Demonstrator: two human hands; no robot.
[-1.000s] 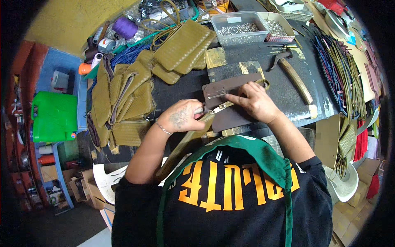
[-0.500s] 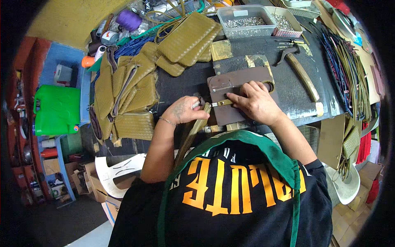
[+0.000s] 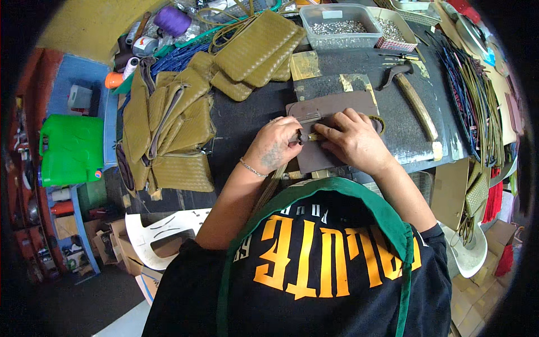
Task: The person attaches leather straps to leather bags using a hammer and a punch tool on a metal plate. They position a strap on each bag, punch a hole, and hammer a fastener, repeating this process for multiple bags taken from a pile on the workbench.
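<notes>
At frame centre, the left hand (image 3: 276, 149) pinches a small dark tool (image 3: 301, 136); the right hand (image 3: 352, 140) presses flat, fingers spread, on a brown leather piece (image 3: 331, 106) lying on the worktop (image 3: 247, 121). The leather looks thin and floppy, best held flat near the work.

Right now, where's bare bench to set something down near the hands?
Best patch: dark mat between the olive woven pouches and the left hand. A smaller one lies between the brown leather piece and the hammer. Crowded: the far edge with the clear bin of rivets, and the cord bundles on the right.
</notes>
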